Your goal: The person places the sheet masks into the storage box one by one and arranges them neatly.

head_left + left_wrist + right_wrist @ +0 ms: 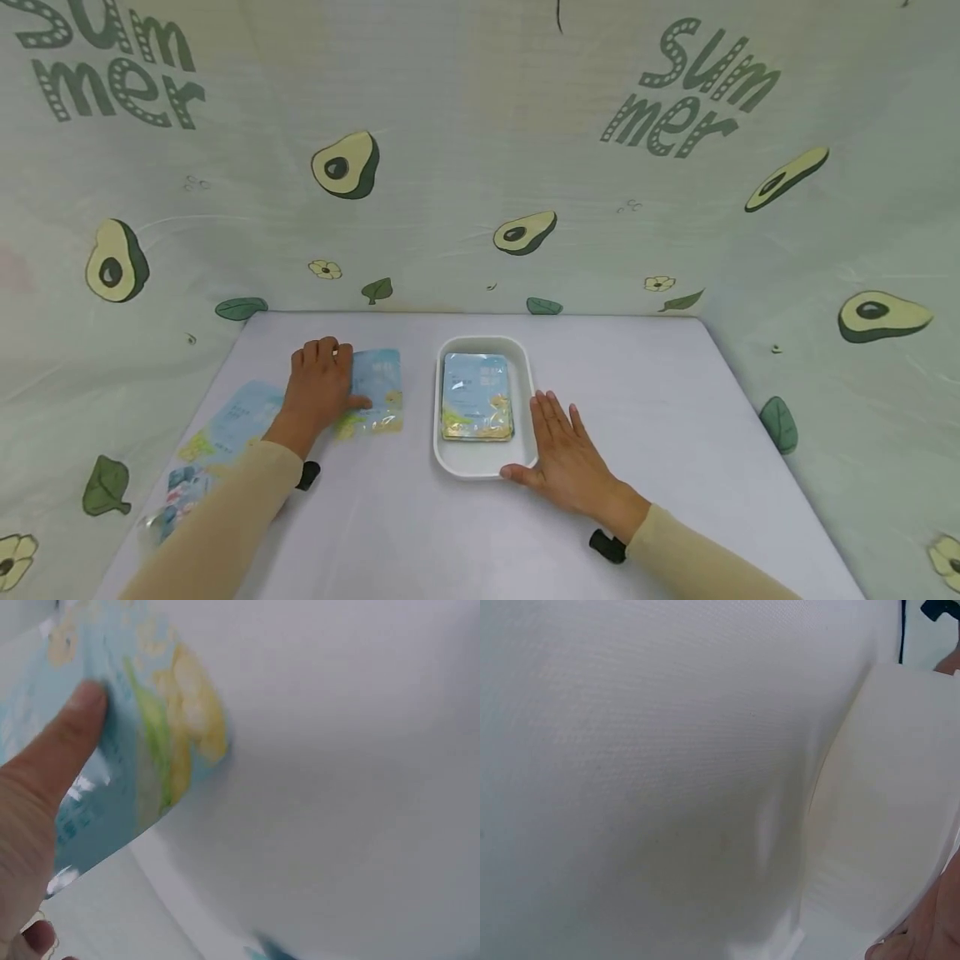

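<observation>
My left hand (318, 387) pinches a flat light-blue packet (381, 379) with yellow print, left of a white tray. In the left wrist view the thumb (60, 742) lies across the face of this glossy packet (124, 791), with fingertips partly showing behind it. Inside the white tray (480, 465) lies a small stack of similar packets (477, 393); how many is hidden. My right hand (566, 462) rests against the tray's right side, fingers straight and thumb at its near corner. The right wrist view shows the tray's pale outer wall (892, 795) beside the hand's edge.
More light-blue packets (251, 412) lie at the table's left, partly behind the left forearm. Near them is a packet with a red, white and blue print (183, 492). A patterned curtain (450, 167) hangs behind and beside the white table (637, 383).
</observation>
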A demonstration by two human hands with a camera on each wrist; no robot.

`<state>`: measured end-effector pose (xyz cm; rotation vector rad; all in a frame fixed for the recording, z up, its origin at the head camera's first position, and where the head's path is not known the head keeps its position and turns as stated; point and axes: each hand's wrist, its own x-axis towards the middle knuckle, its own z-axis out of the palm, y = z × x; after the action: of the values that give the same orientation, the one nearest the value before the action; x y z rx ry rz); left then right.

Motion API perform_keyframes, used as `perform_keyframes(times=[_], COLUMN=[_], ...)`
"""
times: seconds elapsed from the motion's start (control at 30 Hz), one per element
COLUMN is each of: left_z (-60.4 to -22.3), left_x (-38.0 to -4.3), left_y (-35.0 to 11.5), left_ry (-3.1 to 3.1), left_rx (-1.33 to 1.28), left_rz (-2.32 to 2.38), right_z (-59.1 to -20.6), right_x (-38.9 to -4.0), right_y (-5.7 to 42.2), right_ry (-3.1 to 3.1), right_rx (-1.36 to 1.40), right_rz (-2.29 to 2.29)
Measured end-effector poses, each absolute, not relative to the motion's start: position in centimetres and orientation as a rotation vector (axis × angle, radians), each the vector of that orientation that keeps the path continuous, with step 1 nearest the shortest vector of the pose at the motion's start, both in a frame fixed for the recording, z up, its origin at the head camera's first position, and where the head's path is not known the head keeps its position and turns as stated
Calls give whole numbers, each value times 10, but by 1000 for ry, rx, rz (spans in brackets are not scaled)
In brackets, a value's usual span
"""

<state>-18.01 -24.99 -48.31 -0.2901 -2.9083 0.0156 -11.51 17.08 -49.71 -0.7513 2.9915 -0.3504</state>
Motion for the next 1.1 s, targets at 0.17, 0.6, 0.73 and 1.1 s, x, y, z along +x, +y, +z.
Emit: perform_keyframes(times=[0.17,0.6,0.73,1.1], left_z=[-484,-481,-477,-468], left_x=[-168,-149,-148,-155], left_y=[-248,-247,-245,-240], left_ry=[-2813,-2932,-2917,-2883], left_rx=[-223,-123,-102,52], left_rz=[-93,-581,-722,-960], right_z=[-498,-497,-497,-498], right_x=[-114,-114,-113,-114], right_y=[172,172,172,173], right_ry=[3007,3013,3009,3029], right_rx=[-767,-772,-770,-780], right_rz=[-358,-384,-392,-387])
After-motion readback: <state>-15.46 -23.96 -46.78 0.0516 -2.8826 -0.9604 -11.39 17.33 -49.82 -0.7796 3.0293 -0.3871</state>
